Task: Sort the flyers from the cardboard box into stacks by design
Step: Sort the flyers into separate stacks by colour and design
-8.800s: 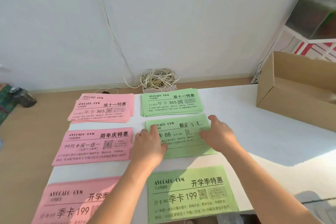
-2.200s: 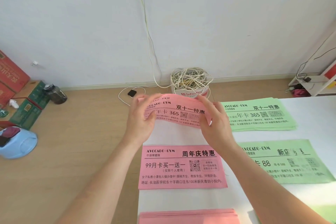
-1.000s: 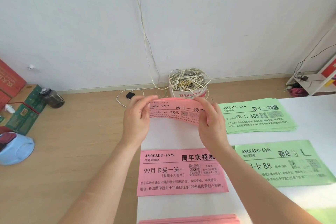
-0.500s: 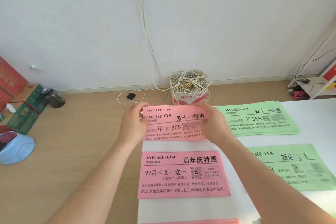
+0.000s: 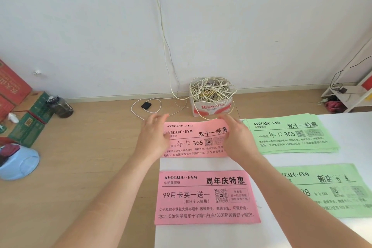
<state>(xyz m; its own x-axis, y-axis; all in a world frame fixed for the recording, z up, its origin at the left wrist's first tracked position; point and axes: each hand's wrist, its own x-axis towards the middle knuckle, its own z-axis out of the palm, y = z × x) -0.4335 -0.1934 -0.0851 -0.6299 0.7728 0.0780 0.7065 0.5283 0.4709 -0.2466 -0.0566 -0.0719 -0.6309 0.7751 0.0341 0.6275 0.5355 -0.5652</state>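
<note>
Left hand [image 5: 152, 139] and right hand [image 5: 238, 140], apparently flat and empty, flank the thin pink paper stack [image 5: 196, 144].

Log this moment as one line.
step: hands flank pink 365 stack | left hand: open, at left edge | right hand: open, at right edge | stack: lying on table
</note>
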